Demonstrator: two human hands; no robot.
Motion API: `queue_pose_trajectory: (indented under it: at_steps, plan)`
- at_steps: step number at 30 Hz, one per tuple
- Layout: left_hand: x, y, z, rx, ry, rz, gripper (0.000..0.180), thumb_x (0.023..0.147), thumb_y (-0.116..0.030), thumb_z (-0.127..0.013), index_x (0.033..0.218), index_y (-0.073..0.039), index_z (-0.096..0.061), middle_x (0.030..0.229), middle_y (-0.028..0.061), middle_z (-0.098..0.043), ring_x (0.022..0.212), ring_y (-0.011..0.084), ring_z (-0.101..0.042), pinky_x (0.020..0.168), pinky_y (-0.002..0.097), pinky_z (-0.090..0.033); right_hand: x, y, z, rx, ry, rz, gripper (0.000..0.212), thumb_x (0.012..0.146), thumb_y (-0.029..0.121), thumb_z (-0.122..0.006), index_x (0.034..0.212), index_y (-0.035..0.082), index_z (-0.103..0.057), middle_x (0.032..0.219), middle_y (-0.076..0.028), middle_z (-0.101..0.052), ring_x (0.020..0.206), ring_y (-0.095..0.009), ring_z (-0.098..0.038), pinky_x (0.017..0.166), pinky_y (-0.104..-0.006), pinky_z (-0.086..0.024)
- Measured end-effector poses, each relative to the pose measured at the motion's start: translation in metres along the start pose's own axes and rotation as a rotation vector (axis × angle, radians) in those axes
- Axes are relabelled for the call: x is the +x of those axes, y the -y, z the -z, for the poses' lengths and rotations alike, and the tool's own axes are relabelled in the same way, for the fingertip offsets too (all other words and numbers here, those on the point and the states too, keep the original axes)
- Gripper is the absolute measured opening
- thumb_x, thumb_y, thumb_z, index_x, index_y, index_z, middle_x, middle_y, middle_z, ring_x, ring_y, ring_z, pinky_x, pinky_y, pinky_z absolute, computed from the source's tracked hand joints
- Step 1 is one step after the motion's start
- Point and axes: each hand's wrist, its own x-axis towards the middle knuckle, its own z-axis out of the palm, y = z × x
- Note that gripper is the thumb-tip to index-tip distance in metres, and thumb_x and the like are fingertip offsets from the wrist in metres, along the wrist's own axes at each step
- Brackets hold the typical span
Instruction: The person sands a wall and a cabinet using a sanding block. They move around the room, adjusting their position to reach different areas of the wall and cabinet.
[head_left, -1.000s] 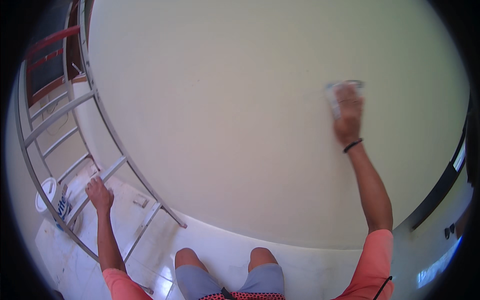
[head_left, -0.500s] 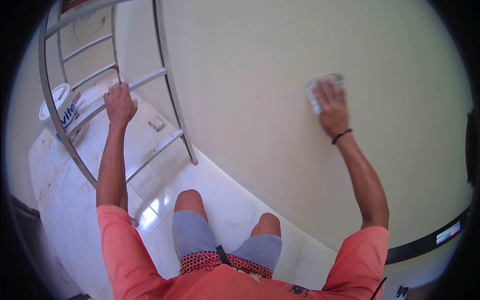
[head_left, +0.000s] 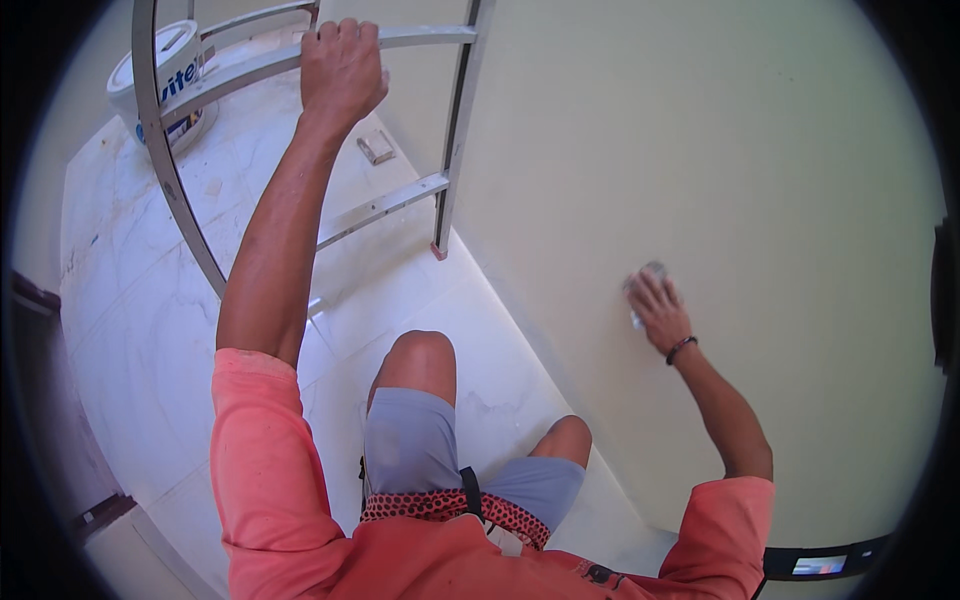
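My left hand point(head_left: 342, 62) grips a rung of a metal ladder point(head_left: 380, 208) that leans on the pale wall point(head_left: 720, 150). My right hand point(head_left: 660, 312) presses a small grey sanding pad point(head_left: 643, 280) flat against that wall, low on the right; my fingers hide most of the pad. A dark band circles my right wrist. My knees, in grey shorts, show below between the two arms.
A white paint bucket point(head_left: 165, 85) stands on the white marble floor point(head_left: 140, 330) behind the ladder, upper left. A small flat block point(head_left: 376, 147) lies on the floor near the ladder's foot. A dark door edge runs along the far left.
The view has tilted further down. My right hand has slid down the wall with the pad. My left hand has kept hold of the ladder.
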Motion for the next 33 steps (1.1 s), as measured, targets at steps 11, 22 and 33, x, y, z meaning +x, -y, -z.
queue_pose_trajectory:
  at_steps: [11,22,33]
  plan:
    - [-0.005,-0.011,-0.012,-0.223,-0.201,0.08,0.018,0.07,-0.014,-0.062,0.086,-0.004,-0.06,0.089,0.0153,-0.057,0.096,0.0316,-0.052,0.093,0.0455,-0.037,0.083,0.011,0.011,-0.053,-0.064,0.003,0.057,0.083,0.008,-0.05,0.139,0.017,-0.048,0.156,-0.006,-0.029,0.146,-0.027,-0.019,0.118,-0.0513,-0.015]
    - [-0.002,-0.005,-0.006,-0.187,-0.019,0.076,0.014,0.081,-0.012,-0.055,0.089,-0.003,-0.063,0.09,0.0144,-0.059,0.094,0.0269,-0.054,0.093,0.04,-0.037,0.262,0.021,0.045,-0.191,-0.19,-0.019,0.05,0.086,0.013,-0.049,0.136,0.012,-0.051,0.154,-0.006,-0.032,0.145,-0.027,-0.021,0.118,-0.0508,-0.017]
    - [-0.003,-0.011,-0.02,-0.06,-0.236,0.092,0.02,0.08,-0.017,-0.053,0.089,-0.004,-0.064,0.088,0.0142,-0.06,0.09,0.0283,-0.056,0.094,0.0409,-0.037,0.418,0.008,0.12,-0.145,-0.239,-0.155,0.037,0.088,0.017,-0.046,0.12,0.012,-0.063,0.143,-0.005,-0.046,0.142,-0.027,-0.026,0.118,-0.0525,-0.013]
